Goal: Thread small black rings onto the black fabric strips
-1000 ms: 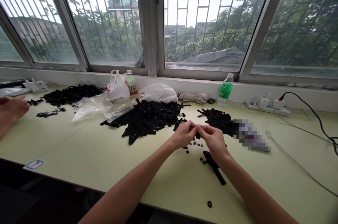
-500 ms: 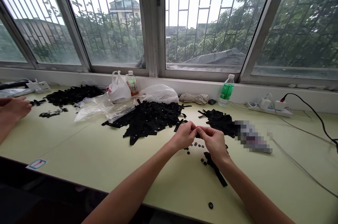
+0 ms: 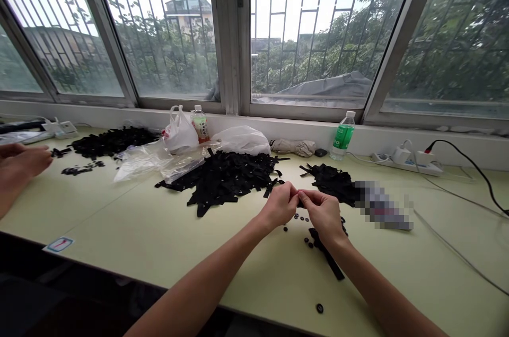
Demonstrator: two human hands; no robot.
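Observation:
My left hand [image 3: 279, 204] and my right hand [image 3: 325, 213] meet just above the pale green table [image 3: 119, 220], fingertips pinched together on a small black strip piece [image 3: 301, 203]. Several small black buttons [image 3: 301, 217] lie on the table right under the hands. A black strip [image 3: 326, 254] lies beneath my right wrist. One stray button [image 3: 319, 308] sits near the table's front edge. A big heap of black strips [image 3: 225, 178] lies just left of my hands, a smaller heap [image 3: 334, 182] just behind them.
Another person's hand [image 3: 22, 159] works at far left beside a third black pile [image 3: 111, 141]. Plastic bags [image 3: 181, 135], two bottles [image 3: 342, 135], a power strip [image 3: 413, 165] with cables, and a blurred packet [image 3: 382, 207] line the back under the window.
Both hands stay pinched together on the small piece, shifting only slightly. The view has drifted a little. The other person's hand at left moved slightly right.

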